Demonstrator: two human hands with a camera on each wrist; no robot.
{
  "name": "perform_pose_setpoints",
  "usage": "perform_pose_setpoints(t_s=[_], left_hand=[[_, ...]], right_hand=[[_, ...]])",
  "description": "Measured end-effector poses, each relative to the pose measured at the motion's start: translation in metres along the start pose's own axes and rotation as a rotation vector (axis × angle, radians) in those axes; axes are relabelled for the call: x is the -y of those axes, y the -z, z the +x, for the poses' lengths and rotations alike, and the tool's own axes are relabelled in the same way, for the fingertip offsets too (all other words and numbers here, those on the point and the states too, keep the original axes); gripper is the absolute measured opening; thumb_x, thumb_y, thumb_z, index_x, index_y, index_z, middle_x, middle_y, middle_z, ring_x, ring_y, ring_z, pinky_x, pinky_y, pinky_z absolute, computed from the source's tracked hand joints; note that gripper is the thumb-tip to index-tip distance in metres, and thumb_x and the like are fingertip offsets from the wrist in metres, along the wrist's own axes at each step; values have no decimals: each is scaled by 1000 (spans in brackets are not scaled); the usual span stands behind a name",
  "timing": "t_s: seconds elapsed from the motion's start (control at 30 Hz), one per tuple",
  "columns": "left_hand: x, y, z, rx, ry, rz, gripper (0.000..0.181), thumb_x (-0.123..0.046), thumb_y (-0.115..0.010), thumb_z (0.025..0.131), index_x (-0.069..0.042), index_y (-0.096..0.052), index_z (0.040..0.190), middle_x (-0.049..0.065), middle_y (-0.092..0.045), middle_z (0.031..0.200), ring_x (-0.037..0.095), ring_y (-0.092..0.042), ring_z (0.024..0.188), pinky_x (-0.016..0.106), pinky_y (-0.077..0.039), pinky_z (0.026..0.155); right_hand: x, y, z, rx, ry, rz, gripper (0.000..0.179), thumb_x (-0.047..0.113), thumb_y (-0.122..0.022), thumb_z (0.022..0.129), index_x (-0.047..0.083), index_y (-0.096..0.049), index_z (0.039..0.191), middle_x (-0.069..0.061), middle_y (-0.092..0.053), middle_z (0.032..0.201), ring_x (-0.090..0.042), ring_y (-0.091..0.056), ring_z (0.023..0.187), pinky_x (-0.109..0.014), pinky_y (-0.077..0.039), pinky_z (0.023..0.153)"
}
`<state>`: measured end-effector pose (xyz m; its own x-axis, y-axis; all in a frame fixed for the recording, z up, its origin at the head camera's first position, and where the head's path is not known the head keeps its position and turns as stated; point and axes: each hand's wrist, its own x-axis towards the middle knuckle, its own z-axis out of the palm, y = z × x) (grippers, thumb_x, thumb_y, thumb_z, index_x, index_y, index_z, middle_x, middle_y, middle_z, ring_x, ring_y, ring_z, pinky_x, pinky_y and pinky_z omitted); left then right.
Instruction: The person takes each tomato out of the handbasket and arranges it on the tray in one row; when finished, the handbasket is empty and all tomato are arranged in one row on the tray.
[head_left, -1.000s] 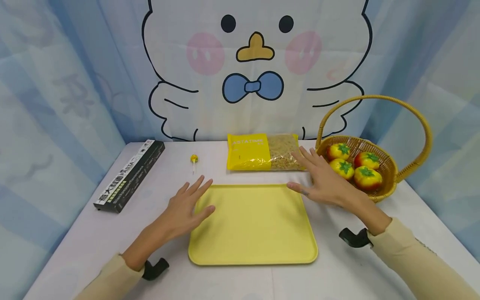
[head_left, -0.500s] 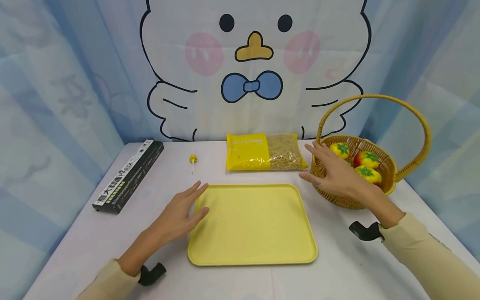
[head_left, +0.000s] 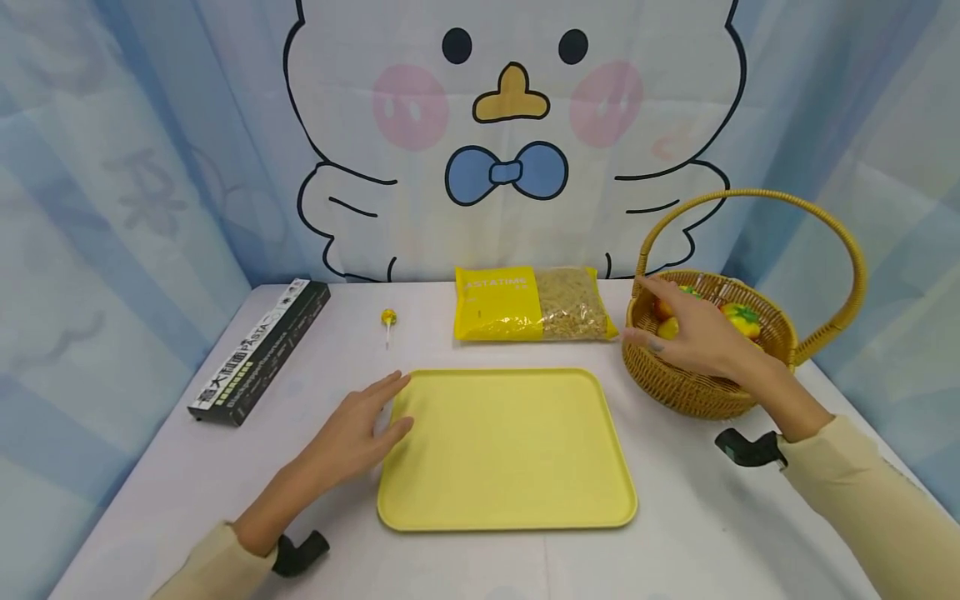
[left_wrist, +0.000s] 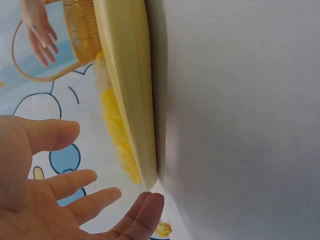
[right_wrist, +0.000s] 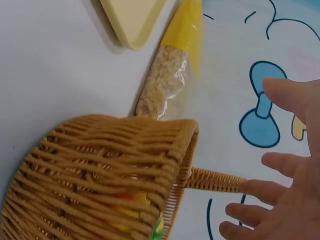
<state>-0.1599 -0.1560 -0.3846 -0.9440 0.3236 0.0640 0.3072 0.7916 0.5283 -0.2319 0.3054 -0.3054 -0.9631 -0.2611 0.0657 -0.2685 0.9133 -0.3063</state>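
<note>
A wicker basket (head_left: 667, 387) with a tall arched handle stands at the right of the table. Inside lie several red-and-yellow fruits (head_left: 741, 319) with green leafy tops, some hidden behind my right hand (head_left: 701, 329). That hand hovers over the basket's near-left part with fingers extended; the right wrist view shows it apart from the wicker wall (right_wrist: 90, 185). A yellow rectangular tray (head_left: 510, 450) lies in the middle. Above its left edge my left hand (head_left: 352, 437) hangs with loosely extended fingers, holding nothing. In the left wrist view, the tray's side (left_wrist: 132, 85) runs beside the fingers.
Behind the tray lies a yellow pasta bag (head_left: 498, 304) with a clear section. A small yellow lollipop (head_left: 388, 317) lies to its left. Farther left is a black-and-white pasta box (head_left: 258, 354). Printed curtains (head_left: 510, 233) enclose the table at the back and sides.
My right hand has moved right, from beside the pasta bag to over the basket. My left hand has drawn slightly back and left. The objects have stayed put.
</note>
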Motion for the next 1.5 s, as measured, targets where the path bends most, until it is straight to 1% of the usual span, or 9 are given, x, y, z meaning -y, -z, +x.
perform_pose_setpoints(t_s=[0.13, 0.23, 0.37, 0.5, 0.63, 0.77, 0.97, 1.2, 1.5], left_hand=[[3, -2, -1, 14, -3, -2, 62, -26, -65, 105, -7, -45, 160, 20, -42, 168, 34, -64, 121, 53, -54, 104], [4, -2, -2, 31, 6, -6, 61, -25, -67, 104, -7, -47, 159, 20, -43, 168, 24, -66, 106, 42, -57, 91], [5, -1, -3, 63, 25, -42, 61, -23, -69, 103, -7, -49, 158, 21, -43, 168, 14, -60, 88, 26, -52, 73], [5, 0, -4, 91, 42, -69, 63, -22, -69, 102, -7, -46, 160, 21, -41, 169, 10, -55, 81, 22, -48, 64], [5, 0, -5, 106, 62, -68, 65, -22, -69, 103, -7, -44, 161, 21, -39, 170, 10, -55, 83, 22, -48, 66], [5, 0, -7, 105, 73, -65, 63, -18, -68, 103, -6, -45, 160, 21, -40, 169, 11, -55, 84, 23, -47, 68], [8, -1, -8, 99, 55, -75, 61, -10, -66, 102, -3, -45, 159, 22, -45, 166, 12, -56, 85, 23, -49, 70], [10, -4, -8, 102, 35, -80, 60, -4, -63, 102, -1, -44, 159, 23, -45, 165, 11, -58, 87, 23, -52, 73], [7, -3, -8, 118, 49, -75, 56, 0, -59, 103, 2, -46, 157, 29, -39, 167, 20, -67, 103, 40, -59, 91]], right_hand=[[-10, 4, 4, 12, -13, -24, 95, 56, -68, 99, 8, -25, 168, -29, -33, 170, -59, -36, 148, -79, -31, 116], [-17, 8, 6, 18, -33, -17, 92, 55, -67, 99, 8, -27, 168, -31, -34, 168, -60, -35, 148, -80, -31, 116], [-25, 11, 8, 26, -56, -14, 91, 57, -66, 100, 8, -28, 167, -34, -36, 165, -62, -37, 146, -81, -32, 114], [-32, 13, 9, 30, -55, -16, 89, 57, -64, 101, 6, -31, 166, -36, -37, 164, -63, -38, 144, -80, -32, 114], [-38, 14, 10, 23, -61, 9, 85, 55, -63, 102, 4, -34, 164, -35, -38, 164, -62, -40, 143, -80, -33, 113], [-45, 15, 10, 41, -91, 58, 83, 53, -61, 104, 1, -36, 162, -34, -40, 163, -60, -45, 141, -77, -39, 111], [-58, 19, 9, 76, -139, 96, 76, 53, -59, 105, -2, -46, 155, -34, -49, 156, -56, -50, 137, -72, -43, 110], [-76, 20, 10, 76, -149, 116, 68, 43, -67, 103, -3, -52, 151, -34, -54, 151, -56, -55, 134, -70, -45, 109], [-99, 17, 10, 100, -98, 157, 64, 34, -73, 101, -5, -54, 148, -35, -59, 144, -52, -60, 128, -68, -48, 107]])
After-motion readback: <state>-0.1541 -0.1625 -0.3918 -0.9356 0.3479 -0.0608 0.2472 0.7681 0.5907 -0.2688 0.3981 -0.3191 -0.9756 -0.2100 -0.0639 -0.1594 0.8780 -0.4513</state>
